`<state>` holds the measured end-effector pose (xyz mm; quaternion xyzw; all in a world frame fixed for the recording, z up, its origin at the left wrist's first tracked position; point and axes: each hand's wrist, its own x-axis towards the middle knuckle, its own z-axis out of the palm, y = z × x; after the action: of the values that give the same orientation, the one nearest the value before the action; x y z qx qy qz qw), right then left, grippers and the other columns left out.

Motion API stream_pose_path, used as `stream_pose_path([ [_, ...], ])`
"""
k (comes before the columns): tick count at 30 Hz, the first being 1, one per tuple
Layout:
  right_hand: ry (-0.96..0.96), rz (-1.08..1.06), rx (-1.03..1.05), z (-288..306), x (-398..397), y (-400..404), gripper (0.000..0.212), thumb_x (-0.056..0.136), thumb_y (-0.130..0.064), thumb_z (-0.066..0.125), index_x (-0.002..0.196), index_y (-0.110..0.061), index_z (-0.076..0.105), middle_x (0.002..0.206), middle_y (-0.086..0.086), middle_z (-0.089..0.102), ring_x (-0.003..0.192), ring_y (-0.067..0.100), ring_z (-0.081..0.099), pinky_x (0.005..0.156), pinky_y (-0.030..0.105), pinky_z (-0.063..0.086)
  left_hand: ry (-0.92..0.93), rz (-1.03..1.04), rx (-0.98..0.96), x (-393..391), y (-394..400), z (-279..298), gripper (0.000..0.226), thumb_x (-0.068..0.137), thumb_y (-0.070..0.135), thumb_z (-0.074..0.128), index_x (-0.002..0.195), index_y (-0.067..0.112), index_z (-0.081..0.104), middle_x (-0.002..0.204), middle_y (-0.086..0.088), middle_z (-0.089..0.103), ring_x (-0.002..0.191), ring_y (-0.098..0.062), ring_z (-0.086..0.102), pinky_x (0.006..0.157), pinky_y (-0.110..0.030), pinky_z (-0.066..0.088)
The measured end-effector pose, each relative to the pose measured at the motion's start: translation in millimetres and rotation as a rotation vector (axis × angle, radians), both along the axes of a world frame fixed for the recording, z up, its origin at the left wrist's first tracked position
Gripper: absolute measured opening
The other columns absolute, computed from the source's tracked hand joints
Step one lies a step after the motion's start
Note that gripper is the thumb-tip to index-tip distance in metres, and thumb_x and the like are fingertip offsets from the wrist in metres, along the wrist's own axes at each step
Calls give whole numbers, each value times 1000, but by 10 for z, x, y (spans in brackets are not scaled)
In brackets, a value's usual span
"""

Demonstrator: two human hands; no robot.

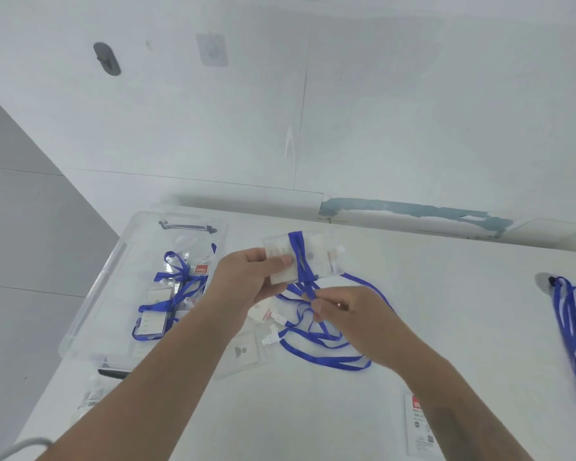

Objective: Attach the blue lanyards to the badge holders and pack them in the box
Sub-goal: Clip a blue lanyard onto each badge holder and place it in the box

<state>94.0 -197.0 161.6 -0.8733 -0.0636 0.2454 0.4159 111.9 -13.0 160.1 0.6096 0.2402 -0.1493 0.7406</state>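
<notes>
White letters reading "UHOO" are seen on a small red label (pixel 201 269) on a clear plastic packet lying in the transparent plastic box (pixel 113 261). A red label beginning "UH" (pixel 417 402) is borne by a white printed packet (pixel 419 427) at the table's near edge; its smaller print cannot be read. Blurred dark lettering on a crumpled clear wrapper (pixel 89 404) is not legible.

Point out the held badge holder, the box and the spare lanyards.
badge holder (pixel 323 257), head view, its clear right half.
box (pixel 113 261), head view, its left wall.
spare lanyards (pixel 574 324), head view, middle of the blue bundle.
</notes>
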Motion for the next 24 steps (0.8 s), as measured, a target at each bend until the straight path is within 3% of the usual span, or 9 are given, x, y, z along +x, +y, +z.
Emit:
stream_pose_path([
  [2,-118,143,-190,40,-49,23,29,101,-28,45,75,-33,59,70,-13,59,62,6,49,62,23,40,-16,10,182,-2,-17,-48,7,84,14,76,90,12,76,86,-5,78,84,-20,75,72,-26,61],
  [4,-297,223,-394,172,-49,23,25,99,-31,45,86,-25,66,85,-7,64,77,11,57,73,29,48,-48,-52,353,-21,-26,-74,4,83,16,77,85,13,75,82,-4,77,81,-20,74,71,-26,61],
  [7,-402,174,-338,416,70,-73,14,91,-34,58,90,-33,72,86,-19,67,75,4,57,72,22,47,-63,-230,461,-66,-11,-59,10,82,22,78,90,16,75,82,1,77,80,-18,74,75,-30,62],
  [10,-343,154,-209,536,198,-177,5,80,-34,75,77,-37,73,74,-26,65,70,-3,57,64,12,43,-50,-446,392,-122,15,64,11,82,20,78,91,14,76,83,1,78,77,-13,73,70,-24,60],
  [14,-121,18,115,573,250,-230,10,70,-25,86,71,-26,76,68,-8,72,62,3,64,62,13,48,-52,-608,182,-137,100,174,19,83,9,75,102,6,75,97,-9,77,87,-21,73,70,-25,57],
  [18,23,-73,291,472,252,-218,4,75,-21,82,75,-18,79,73,1,75,67,8,67,69,18,54,-47,-574,36,-175,126,142,21,85,6,71,105,3,74,104,-15,75,96,-28,72,79,-30,58],
  [24,136,-92,254,314,225,-256,25,90,-43,62,92,-25,80,91,1,77,87,20,68,81,25,55,8,-424,33,-223,53,59,17,84,14,74,100,11,78,101,-12,76,90,-23,72,74,-26,58],
])
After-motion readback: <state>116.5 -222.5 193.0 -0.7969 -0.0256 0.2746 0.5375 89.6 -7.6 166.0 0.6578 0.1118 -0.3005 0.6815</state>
